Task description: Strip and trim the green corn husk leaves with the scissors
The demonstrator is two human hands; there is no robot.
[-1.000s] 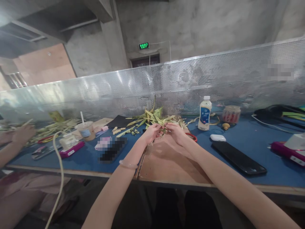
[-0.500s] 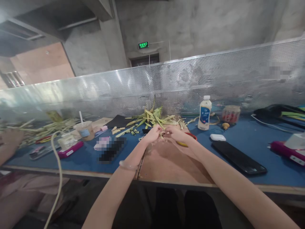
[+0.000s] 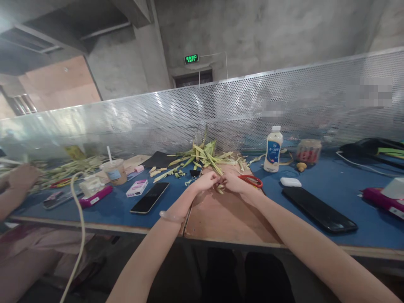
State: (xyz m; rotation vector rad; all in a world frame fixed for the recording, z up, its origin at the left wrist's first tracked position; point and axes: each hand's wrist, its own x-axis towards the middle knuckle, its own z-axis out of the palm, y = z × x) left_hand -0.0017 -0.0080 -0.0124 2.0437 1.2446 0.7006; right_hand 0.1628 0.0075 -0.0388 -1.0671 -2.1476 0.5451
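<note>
My left hand (image 3: 206, 182) and my right hand (image 3: 232, 184) meet above the wooden board (image 3: 221, 219). Both are closed, fingertips pinched together on a small piece of pale husk (image 3: 220, 190) whose end shows below the fingers. Its exact shape is partly covered by my hands. Just beyond lies a loose pile of green and yellow husk strips (image 3: 205, 155), with paler scraps (image 3: 236, 162) to its right. Scissors with red handles (image 3: 252, 181) lie beside my right wrist, partly behind it.
A drink bottle (image 3: 273, 149), an earbud case (image 3: 291, 182) and a phone (image 3: 318, 209) are on the right. To the left are another phone (image 3: 150, 198), a small box (image 3: 137, 188), a cup with straw (image 3: 116, 171) and a cable (image 3: 82, 227). A co-worker's hand (image 3: 23, 179) is far left.
My hands have come slightly lower and nearer to me, still pinching the husk piece. More of the scissors' red handles shows. The co-worker's hand has moved slightly right.
</note>
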